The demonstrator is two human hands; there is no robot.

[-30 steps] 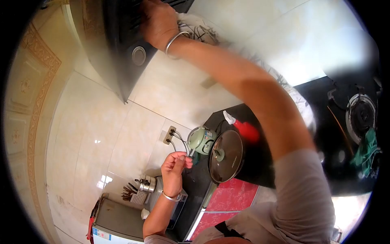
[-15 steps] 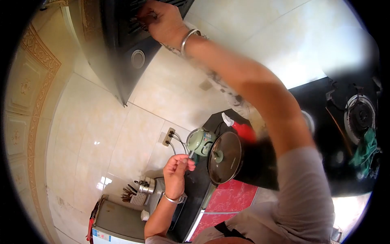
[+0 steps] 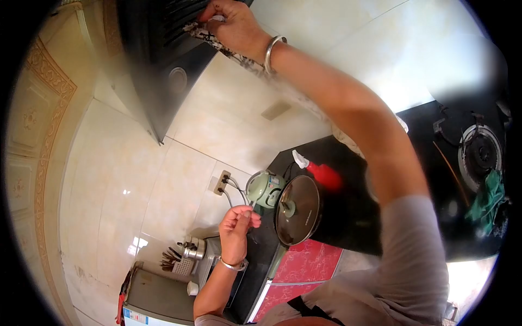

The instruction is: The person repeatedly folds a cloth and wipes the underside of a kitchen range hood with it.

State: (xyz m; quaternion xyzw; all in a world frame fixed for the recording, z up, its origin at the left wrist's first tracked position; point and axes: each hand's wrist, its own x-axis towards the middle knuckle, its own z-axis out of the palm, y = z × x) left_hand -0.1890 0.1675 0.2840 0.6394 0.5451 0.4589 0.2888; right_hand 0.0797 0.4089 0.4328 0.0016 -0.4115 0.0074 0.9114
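Note:
My right hand [image 3: 239, 31] is raised to the dark slatted underside of the range hood [image 3: 190, 62]. Its fingers are closed on a stained, patterned cloth [image 3: 209, 39], part of which hangs below the wrist and behind the forearm. Lower down, my left hand [image 3: 235, 231] is held up in front of the counter with thumb and fingers pinched together. A small thin greyish piece [image 3: 252, 205] sticks out from that pinch, too small to name. Just beyond the left hand stands a light green rice cooker [image 3: 262, 185].
A glass-lidded pan [image 3: 299, 217] sits beside the cooker, near a red spray bottle [image 3: 326, 176]. On the right are a gas burner [image 3: 481, 157] and a green cloth [image 3: 485, 205]. A wall socket [image 3: 222, 182] with plugged cords and a utensil holder [image 3: 184, 266] are further left.
My right hand, with the cloth, has shifted slightly right and up along the hood's underside. The left hand keeps its pinch in nearly the same place. The view has shifted slightly.

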